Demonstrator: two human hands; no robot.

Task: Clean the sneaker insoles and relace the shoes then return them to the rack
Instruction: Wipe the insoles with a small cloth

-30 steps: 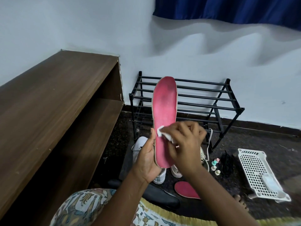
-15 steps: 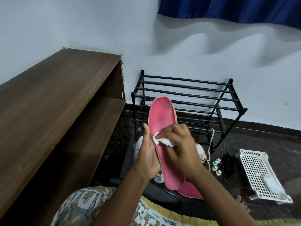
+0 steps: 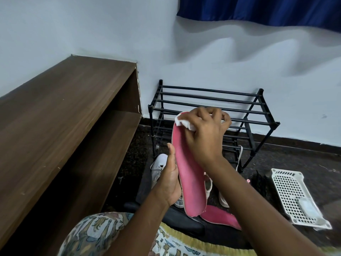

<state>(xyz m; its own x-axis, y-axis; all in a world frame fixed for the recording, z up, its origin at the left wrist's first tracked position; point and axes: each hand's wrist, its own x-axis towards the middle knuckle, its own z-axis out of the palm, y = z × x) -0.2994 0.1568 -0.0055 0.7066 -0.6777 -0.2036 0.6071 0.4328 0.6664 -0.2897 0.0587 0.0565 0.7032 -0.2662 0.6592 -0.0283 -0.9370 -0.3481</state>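
A pink insole [image 3: 188,174] is held upright in front of me, my left hand [image 3: 170,180] gripping its left edge near the middle. My right hand [image 3: 204,135] presses a white wipe [image 3: 183,123] against the insole's top end. A second pink insole [image 3: 221,217] lies on the dark floor below. White sneakers [image 3: 158,168] stand on the floor behind my hands, partly hidden, with a loose white lace [image 3: 239,157] hanging by the black metal shoe rack [image 3: 212,100].
A brown wooden shelf unit [image 3: 64,117] runs along the left. A white perforated plastic basket [image 3: 293,194] lies on the floor at the right. My patterned clothing [image 3: 96,235] fills the bottom edge. A blue curtain [image 3: 258,8] hangs above.
My right hand slid the wipe up from the insole's middle to its top end. The insole dropped lower and tilted, and my left hand kept its hold.
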